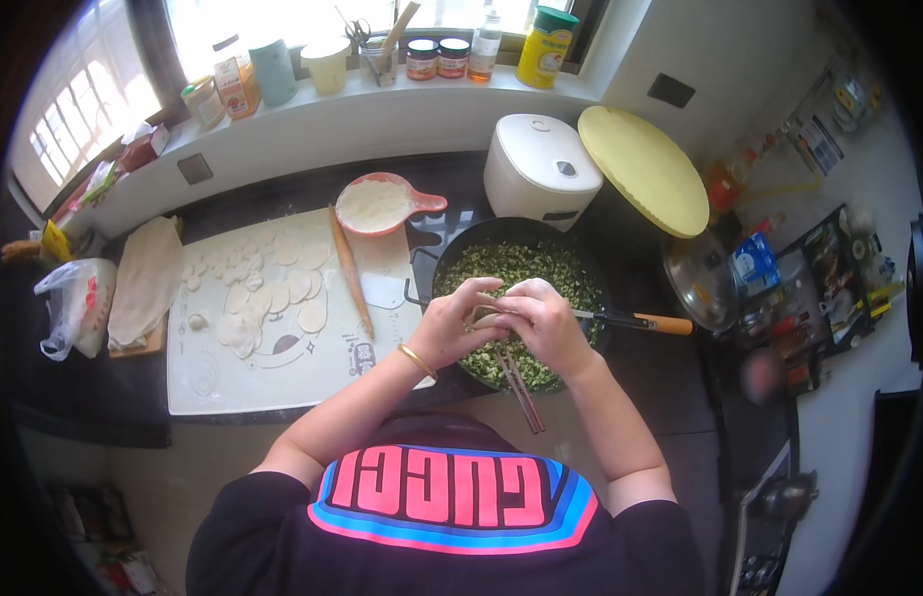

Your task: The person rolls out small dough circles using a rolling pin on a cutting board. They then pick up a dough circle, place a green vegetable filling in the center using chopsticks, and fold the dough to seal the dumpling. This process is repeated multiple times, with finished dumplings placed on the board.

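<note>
My left hand [453,320] and my right hand [543,320] meet over a black pan [580,260] of chopped green filling [521,263]. Together they pinch a small dumpling [487,318], mostly hidden by the fingers. A pair of dark chopsticks [521,389] hangs down from my right hand toward my body. A gold bangle [417,360] sits on my left wrist. To the left, several round dough wrappers [283,288] lie on a white pastry mat [283,377] beside a wooden rolling pin [350,270].
A pink bowl of flour [377,204] stands behind the mat. A white rice cooker [539,164], a yellow round lid [645,169] and a glass lid [700,283] sit right of the pan. Jars and bottles line the windowsill [382,60]. A plastic bag [74,303] lies far left.
</note>
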Action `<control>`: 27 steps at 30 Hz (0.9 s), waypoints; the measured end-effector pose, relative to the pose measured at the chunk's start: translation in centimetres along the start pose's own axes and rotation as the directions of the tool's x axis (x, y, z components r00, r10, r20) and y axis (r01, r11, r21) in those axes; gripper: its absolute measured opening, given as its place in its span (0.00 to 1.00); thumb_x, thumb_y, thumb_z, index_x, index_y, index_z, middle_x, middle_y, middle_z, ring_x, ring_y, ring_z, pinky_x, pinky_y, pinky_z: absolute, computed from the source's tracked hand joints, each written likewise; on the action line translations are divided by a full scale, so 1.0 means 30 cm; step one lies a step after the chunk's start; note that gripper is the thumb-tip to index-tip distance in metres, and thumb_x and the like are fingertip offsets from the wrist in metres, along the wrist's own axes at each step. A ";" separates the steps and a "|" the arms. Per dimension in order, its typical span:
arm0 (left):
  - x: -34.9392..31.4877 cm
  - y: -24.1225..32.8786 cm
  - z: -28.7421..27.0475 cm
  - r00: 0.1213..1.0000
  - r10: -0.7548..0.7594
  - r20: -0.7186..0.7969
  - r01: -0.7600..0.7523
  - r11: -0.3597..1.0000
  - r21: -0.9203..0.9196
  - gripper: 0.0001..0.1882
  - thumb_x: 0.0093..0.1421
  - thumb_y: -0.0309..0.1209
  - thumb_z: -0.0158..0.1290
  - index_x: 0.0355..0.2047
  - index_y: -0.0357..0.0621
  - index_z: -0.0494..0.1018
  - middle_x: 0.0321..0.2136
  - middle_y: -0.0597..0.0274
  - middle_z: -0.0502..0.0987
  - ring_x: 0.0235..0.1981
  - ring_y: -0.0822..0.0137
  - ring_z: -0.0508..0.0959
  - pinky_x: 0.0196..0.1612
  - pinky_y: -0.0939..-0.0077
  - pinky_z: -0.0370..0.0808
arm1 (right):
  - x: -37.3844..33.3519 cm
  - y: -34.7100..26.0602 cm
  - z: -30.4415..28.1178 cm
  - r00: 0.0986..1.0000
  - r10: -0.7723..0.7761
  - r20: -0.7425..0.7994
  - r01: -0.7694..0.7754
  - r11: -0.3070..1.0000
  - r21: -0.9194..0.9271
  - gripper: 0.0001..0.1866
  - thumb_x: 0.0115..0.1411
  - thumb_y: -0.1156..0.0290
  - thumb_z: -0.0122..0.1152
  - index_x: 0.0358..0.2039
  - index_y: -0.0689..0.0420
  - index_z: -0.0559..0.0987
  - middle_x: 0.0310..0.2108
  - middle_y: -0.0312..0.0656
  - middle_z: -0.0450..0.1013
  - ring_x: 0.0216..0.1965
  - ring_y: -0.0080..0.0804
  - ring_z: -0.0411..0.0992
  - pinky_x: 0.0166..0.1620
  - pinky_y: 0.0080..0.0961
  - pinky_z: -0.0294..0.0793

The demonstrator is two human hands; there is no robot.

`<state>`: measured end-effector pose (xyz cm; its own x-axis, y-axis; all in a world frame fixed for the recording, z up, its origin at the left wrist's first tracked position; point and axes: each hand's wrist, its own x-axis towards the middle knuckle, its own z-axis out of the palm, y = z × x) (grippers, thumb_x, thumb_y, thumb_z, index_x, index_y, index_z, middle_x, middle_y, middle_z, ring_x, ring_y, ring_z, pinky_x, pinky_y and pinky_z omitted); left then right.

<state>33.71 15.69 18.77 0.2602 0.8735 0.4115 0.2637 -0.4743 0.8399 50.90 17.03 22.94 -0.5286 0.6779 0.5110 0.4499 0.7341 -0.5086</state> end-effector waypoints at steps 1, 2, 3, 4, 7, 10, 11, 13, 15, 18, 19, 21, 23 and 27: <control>0.001 -0.001 -0.001 1.000 -0.005 -0.003 0.005 1.000 -0.005 0.31 0.43 0.32 0.63 0.48 0.46 0.63 0.30 0.58 0.78 0.19 0.70 0.72 0.25 0.78 0.70 | 0.002 0.002 -0.002 1.000 -0.008 0.014 0.008 1.000 0.002 0.08 0.44 0.76 0.62 0.28 0.62 0.77 0.28 0.44 0.70 0.31 0.41 0.68 0.35 0.32 0.69; 0.003 -0.001 -0.002 1.000 -0.011 -0.006 0.011 1.000 -0.009 0.31 0.43 0.32 0.63 0.48 0.46 0.63 0.30 0.57 0.78 0.19 0.71 0.72 0.25 0.78 0.70 | 0.003 0.005 -0.004 0.999 -0.016 0.029 0.016 1.000 0.005 0.08 0.44 0.76 0.61 0.28 0.62 0.77 0.28 0.45 0.70 0.31 0.41 0.68 0.35 0.32 0.69; 0.004 -0.002 -0.003 1.000 -0.016 -0.009 0.016 1.000 -0.014 0.32 0.43 0.32 0.63 0.48 0.46 0.62 0.30 0.57 0.78 0.19 0.71 0.71 0.25 0.78 0.70 | 0.005 0.007 -0.006 0.999 -0.024 0.043 0.023 1.000 0.008 0.07 0.44 0.76 0.61 0.27 0.62 0.76 0.28 0.45 0.69 0.31 0.41 0.68 0.35 0.32 0.69; 0.005 -0.003 -0.005 0.999 -0.034 0.000 0.034 0.999 -0.025 0.32 0.43 0.32 0.63 0.48 0.46 0.62 0.29 0.57 0.77 0.19 0.71 0.72 0.25 0.78 0.70 | 0.007 0.006 -0.005 0.999 -0.031 0.040 0.031 1.000 -0.004 0.06 0.44 0.77 0.61 0.26 0.62 0.76 0.27 0.45 0.69 0.31 0.41 0.68 0.35 0.33 0.69; 0.006 -0.010 -0.006 0.997 -0.075 0.013 0.076 0.992 -0.097 0.32 0.43 0.31 0.63 0.48 0.45 0.62 0.29 0.57 0.77 0.24 0.71 0.75 0.28 0.78 0.72 | 0.014 0.005 0.006 0.998 -0.058 0.008 0.059 0.997 -0.054 0.04 0.45 0.78 0.60 0.24 0.61 0.74 0.26 0.45 0.68 0.31 0.42 0.67 0.35 0.34 0.68; 0.001 -0.037 0.015 0.991 -0.130 0.014 0.126 0.925 -0.357 0.32 0.44 0.27 0.62 0.49 0.42 0.60 0.31 0.56 0.76 0.32 0.71 0.76 0.34 0.77 0.74 | 0.016 0.011 0.030 0.996 -0.059 -0.068 0.052 0.993 -0.102 0.03 0.46 0.79 0.58 0.23 0.61 0.74 0.25 0.45 0.68 0.30 0.43 0.67 0.35 0.34 0.68; -0.002 -0.042 0.026 0.985 -0.168 0.032 0.161 0.847 -0.507 0.32 0.45 0.25 0.62 0.49 0.41 0.59 0.33 0.56 0.76 0.35 0.70 0.76 0.36 0.77 0.74 | 0.015 0.010 0.036 0.995 -0.030 -0.092 0.021 0.995 -0.095 0.02 0.47 0.79 0.58 0.23 0.62 0.74 0.25 0.45 0.69 0.30 0.43 0.68 0.35 0.34 0.69; -0.007 -0.054 0.036 0.975 -0.213 0.067 0.205 0.734 -0.648 0.32 0.46 0.22 0.61 0.50 0.39 0.58 0.34 0.56 0.74 0.38 0.69 0.75 0.39 0.76 0.75 | 0.004 0.015 0.043 0.993 0.042 -0.115 -0.047 0.998 -0.042 0.02 0.47 0.79 0.57 0.24 0.62 0.74 0.26 0.45 0.69 0.31 0.43 0.68 0.35 0.34 0.69; -0.009 -0.065 0.039 0.968 -0.236 0.088 0.235 0.715 -0.658 0.32 0.46 0.20 0.59 0.50 0.37 0.57 0.36 0.57 0.73 0.40 0.68 0.74 0.41 0.75 0.75 | -0.009 0.024 0.046 0.987 0.125 -0.105 -0.121 0.992 0.048 0.02 0.47 0.79 0.57 0.24 0.63 0.75 0.27 0.46 0.70 0.31 0.42 0.69 0.35 0.33 0.69; -0.012 -0.070 0.036 0.969 -0.235 0.075 0.222 0.699 -0.680 0.31 0.47 0.21 0.59 0.50 0.38 0.57 0.35 0.57 0.73 0.39 0.69 0.75 0.41 0.76 0.74 | 0.009 0.005 0.037 0.988 0.133 -0.085 -0.124 0.987 0.098 0.03 0.47 0.79 0.58 0.25 0.63 0.75 0.27 0.45 0.70 0.31 0.41 0.70 0.35 0.31 0.69; -0.011 -0.070 0.034 0.971 -0.227 0.074 0.220 0.729 -0.649 0.31 0.47 0.21 0.59 0.50 0.38 0.57 0.35 0.57 0.73 0.39 0.69 0.75 0.41 0.76 0.74 | 0.013 0.001 0.033 0.989 0.134 -0.062 -0.127 0.987 0.099 0.03 0.47 0.79 0.58 0.24 0.63 0.75 0.27 0.45 0.70 0.31 0.41 0.70 0.34 0.31 0.69; -0.006 -0.068 0.028 0.975 -0.211 0.072 0.213 0.785 -0.582 0.31 0.47 0.21 0.59 0.50 0.38 0.58 0.36 0.57 0.73 0.39 0.70 0.75 0.41 0.76 0.74 | 0.021 -0.002 0.029 0.991 0.135 -0.017 -0.133 0.986 0.100 0.02 0.47 0.79 0.58 0.24 0.63 0.75 0.26 0.45 0.70 0.31 0.41 0.70 0.34 0.31 0.69; -0.008 -0.065 0.026 0.975 -0.206 0.085 0.214 0.759 -0.615 0.30 0.48 0.21 0.59 0.50 0.38 0.58 0.36 0.57 0.73 0.39 0.71 0.75 0.41 0.76 0.74 | 0.026 0.008 0.031 0.990 0.141 -0.011 -0.140 0.987 0.084 0.02 0.48 0.80 0.57 0.24 0.64 0.75 0.27 0.44 0.71 0.29 0.37 0.70 0.32 0.27 0.70; -0.020 -0.072 0.036 0.970 -0.226 0.088 0.224 0.690 -0.689 0.28 0.49 0.22 0.58 0.49 0.36 0.59 0.37 0.58 0.73 0.38 0.72 0.74 0.41 0.77 0.73 | 0.022 0.018 0.060 0.980 0.198 -0.033 -0.196 0.978 0.073 0.01 0.49 0.81 0.56 0.24 0.64 0.75 0.26 0.44 0.70 0.27 0.34 0.71 0.31 0.25 0.69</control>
<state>33.98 16.07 16.35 0.2748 0.9449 0.1778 -0.3995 -0.0560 0.9150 49.50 17.79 21.76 -0.4046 0.8110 0.4226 0.4912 0.5826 -0.6476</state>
